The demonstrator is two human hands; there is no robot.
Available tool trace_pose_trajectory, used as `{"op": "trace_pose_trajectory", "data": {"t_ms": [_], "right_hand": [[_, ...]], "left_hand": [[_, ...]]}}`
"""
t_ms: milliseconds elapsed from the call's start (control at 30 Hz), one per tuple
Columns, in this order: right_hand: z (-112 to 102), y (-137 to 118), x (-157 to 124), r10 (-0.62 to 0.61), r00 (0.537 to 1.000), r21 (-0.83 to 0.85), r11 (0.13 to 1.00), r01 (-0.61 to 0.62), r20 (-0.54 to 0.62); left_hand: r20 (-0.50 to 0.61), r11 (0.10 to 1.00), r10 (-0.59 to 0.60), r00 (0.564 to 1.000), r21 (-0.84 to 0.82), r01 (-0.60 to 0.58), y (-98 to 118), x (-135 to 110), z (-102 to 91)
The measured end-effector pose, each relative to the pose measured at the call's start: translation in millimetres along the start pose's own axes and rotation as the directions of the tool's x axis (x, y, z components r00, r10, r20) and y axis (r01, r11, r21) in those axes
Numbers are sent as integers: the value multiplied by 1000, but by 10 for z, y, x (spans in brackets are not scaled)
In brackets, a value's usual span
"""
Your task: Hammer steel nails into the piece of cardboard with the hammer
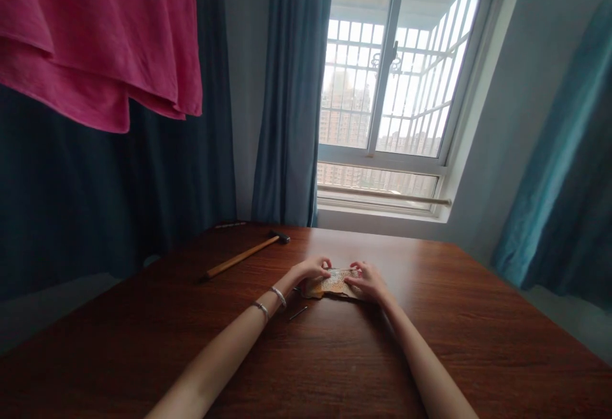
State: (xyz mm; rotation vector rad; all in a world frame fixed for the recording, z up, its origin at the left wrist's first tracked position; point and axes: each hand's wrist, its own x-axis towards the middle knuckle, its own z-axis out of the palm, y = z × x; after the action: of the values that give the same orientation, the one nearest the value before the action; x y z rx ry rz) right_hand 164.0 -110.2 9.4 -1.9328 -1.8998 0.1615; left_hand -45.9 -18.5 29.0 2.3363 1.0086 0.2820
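Note:
A small, worn board (338, 284) with a pale, speckled face and ragged front edge lies flat on the brown wooden table (306, 368). My left hand (313, 270), with two bracelets at the wrist, closes its curled fingers at the board's left end. At the right end, my right hand (369, 282) grips it with thumb and fingers bent. A thin dark line runs along the far edge between both sets of fingertips; I cannot tell whether it is a separate rod. Just in front of my left hand lies a nail (298, 313).
A hammer (246, 256) with a wooden handle and dark head lies at the back left of the table. A thin strip (230, 224) rests at the far left edge. Pink cloth (105, 43) hangs at upper left; blue curtains (291, 100) flank a barred window (382, 87).

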Motion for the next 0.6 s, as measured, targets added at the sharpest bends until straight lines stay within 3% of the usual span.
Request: {"op": "trace_pose_trajectory", "data": {"t_ms": [100,267,467,600], "right_hand": [[15,-52,-12,-5,1000,-6,1000,5,-20],[6,-106,-44,-1,1000,-13,1000,1,-12],[-17,-122,-67,-4,1000,-10,1000,4,-13],[-5,-130,-56,-1,1000,-6,1000,0,-13]], "left_hand": [[-44,994,0,999,112,5,42,-40,21],[-244,977,35,969,215,19,41,-197,34],[-435,976,109,894,216,-14,-79,-555,-198],[-316,974,92,944,227,-18,-163,-920,-299]]}}
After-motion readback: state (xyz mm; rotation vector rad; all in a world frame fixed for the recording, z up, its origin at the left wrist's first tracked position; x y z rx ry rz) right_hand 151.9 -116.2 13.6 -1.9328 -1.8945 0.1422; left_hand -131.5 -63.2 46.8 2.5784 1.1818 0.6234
